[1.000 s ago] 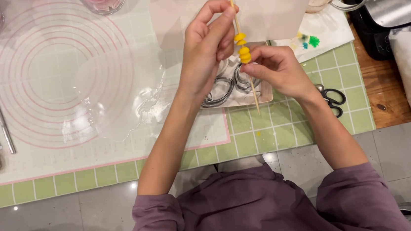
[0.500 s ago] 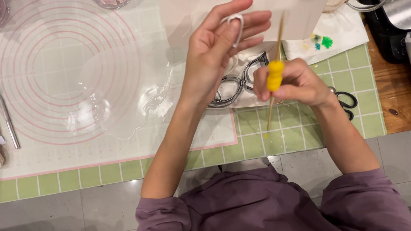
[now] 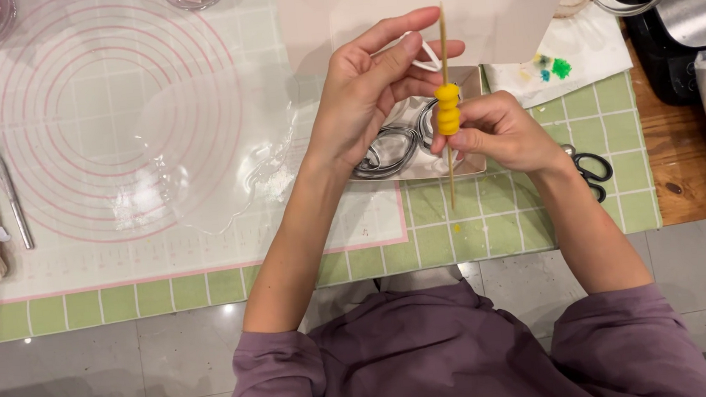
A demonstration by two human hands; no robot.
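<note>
A white round-marked silicone mat [image 3: 64,104] covers the table's left. Right of it, the left hand [image 3: 365,91] pinches a small white loop [image 3: 423,58]; the right hand [image 3: 500,130] grips a thin wooden skewer [image 3: 442,46] threaded with yellow beads [image 3: 447,110].

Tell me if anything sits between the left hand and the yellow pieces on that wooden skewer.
Nothing visible does. The left hand is raised just left of the skewer, fingers curled toward it, with only open air before the yellow pieces. The right hand grips the skewer from the other side, just below them.
</note>
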